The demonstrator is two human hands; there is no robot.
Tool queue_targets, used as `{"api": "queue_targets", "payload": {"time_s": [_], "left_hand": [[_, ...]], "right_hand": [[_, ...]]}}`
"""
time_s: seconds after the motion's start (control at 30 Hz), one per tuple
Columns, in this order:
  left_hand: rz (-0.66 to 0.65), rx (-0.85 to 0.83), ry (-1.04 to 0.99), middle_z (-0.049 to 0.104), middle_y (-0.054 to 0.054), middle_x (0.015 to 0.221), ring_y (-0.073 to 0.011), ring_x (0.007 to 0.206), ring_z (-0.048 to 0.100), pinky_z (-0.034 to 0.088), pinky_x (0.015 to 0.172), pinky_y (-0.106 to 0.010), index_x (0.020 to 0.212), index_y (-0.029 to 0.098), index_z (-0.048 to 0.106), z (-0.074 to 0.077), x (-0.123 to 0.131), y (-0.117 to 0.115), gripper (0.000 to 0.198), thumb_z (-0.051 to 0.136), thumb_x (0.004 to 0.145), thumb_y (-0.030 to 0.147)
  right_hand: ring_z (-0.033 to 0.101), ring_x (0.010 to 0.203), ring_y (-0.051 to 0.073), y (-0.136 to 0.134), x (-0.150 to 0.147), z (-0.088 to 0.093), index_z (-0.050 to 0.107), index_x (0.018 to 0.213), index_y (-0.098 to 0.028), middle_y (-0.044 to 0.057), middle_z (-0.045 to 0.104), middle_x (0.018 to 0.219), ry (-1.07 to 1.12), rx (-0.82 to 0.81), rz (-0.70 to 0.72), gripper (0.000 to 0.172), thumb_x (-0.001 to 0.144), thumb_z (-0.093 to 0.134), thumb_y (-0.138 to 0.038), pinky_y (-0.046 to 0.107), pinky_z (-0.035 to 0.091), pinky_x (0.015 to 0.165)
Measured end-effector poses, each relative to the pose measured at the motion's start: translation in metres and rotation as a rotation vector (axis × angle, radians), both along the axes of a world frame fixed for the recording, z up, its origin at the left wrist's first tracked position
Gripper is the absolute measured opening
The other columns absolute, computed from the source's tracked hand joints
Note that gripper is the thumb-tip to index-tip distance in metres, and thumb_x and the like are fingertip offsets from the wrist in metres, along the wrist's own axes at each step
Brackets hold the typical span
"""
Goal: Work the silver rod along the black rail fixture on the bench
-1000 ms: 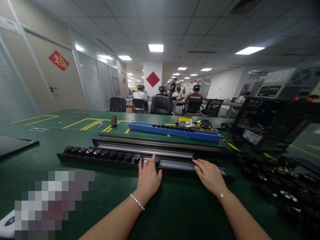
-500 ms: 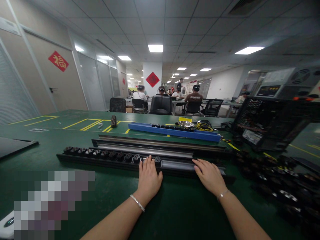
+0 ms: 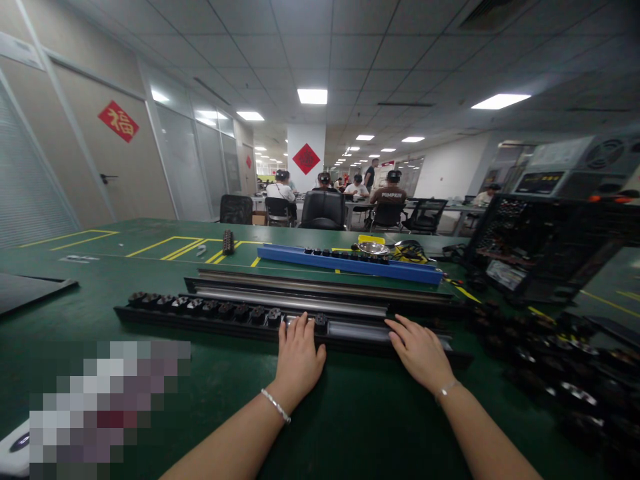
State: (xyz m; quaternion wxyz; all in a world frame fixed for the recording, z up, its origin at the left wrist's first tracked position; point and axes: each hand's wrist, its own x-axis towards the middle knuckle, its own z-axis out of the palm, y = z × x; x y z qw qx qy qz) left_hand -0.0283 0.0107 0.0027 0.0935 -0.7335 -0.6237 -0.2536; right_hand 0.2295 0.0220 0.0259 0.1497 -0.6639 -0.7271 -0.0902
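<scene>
A long black channel rail [image 3: 200, 321] lies across the green table in front of me. Small black ribbed parts [image 3: 226, 311] sit in a row along its left half. My left hand [image 3: 300, 357] rests on the rail with fingers stretched forward, just right of that row. One more black part [image 3: 321, 324] stands in the channel right beside those fingertips. Over the bare right stretch of the channel lies my right hand [image 3: 421, 353], fingers extended and touching the rail. Neither hand grips anything that I can see.
Behind lie another dark rail [image 3: 300, 285] and a blue rail [image 3: 410, 270] holding black parts. Many loose black parts [image 3: 560, 373] are heaped at right, near an open computer case [image 3: 530, 247]. A metal bowl [image 3: 373, 248] sits farther back. At lower left is a blurred-out object [image 3: 100, 407].
The single black part beside my left fingertips has shifted slightly right along the channel. Both hands stay almost in place. In the background, a standing person has moved right.
</scene>
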Motion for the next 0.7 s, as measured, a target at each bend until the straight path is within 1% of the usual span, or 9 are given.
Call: {"api": "queue_targets", "payload": {"time_s": [0.27,0.43,0.57,0.63,0.7], "left_hand": [[-0.011,-0.017,0.001,0.044,-0.008,0.136,-0.0260,0.125,0.036,0.016,0.108,-0.050,0.125,0.020,0.047,0.002,0.000,-0.001,0.048,0.049,0.078,0.031],[-0.010,-0.034,0.007,0.043,-0.008,0.136,-0.0258,0.125,0.035,0.015,0.108,-0.051,0.126,0.021,0.046,0.004,0.001,-0.001,0.050,0.049,0.077,0.030],[-0.003,-0.036,0.019,0.043,-0.008,0.137,-0.0267,0.125,0.035,0.014,0.108,-0.052,0.126,0.023,0.046,0.004,0.002,-0.002,0.050,0.051,0.076,0.029],[-0.005,-0.028,0.023,0.043,-0.009,0.136,-0.0271,0.125,0.035,0.013,0.107,-0.052,0.125,0.024,0.047,0.004,0.002,-0.002,0.050,0.051,0.076,0.029],[-0.010,-0.026,0.025,0.043,-0.009,0.136,-0.0273,0.125,0.035,0.013,0.107,-0.053,0.125,0.025,0.047,0.004,0.003,-0.003,0.050,0.052,0.075,0.028]], "right_hand": [[0.047,0.116,0.022,0.001,-0.003,-0.004,0.054,0.122,-0.026,0.005,0.050,0.131,0.024,0.053,0.037,0.043,0.088,0.028,-0.036,0.047,0.033,0.098],[0.049,0.113,0.020,0.001,-0.019,-0.007,0.057,0.119,-0.023,0.006,0.054,0.126,0.043,0.112,0.145,0.041,0.088,0.030,-0.032,0.042,0.036,0.096],[0.047,0.115,0.019,-0.001,-0.036,-0.006,0.057,0.118,-0.024,0.006,0.055,0.126,0.052,0.115,0.210,0.040,0.088,0.032,-0.031,0.040,0.033,0.098],[0.045,0.117,0.019,-0.002,-0.044,-0.005,0.056,0.119,-0.024,0.005,0.054,0.127,0.076,0.083,0.196,0.040,0.088,0.032,-0.033,0.042,0.029,0.101],[0.043,0.120,0.020,-0.003,-0.053,-0.003,0.055,0.119,-0.025,0.004,0.054,0.128,0.129,0.052,0.130,0.040,0.088,0.031,-0.034,0.045,0.024,0.103]]}}
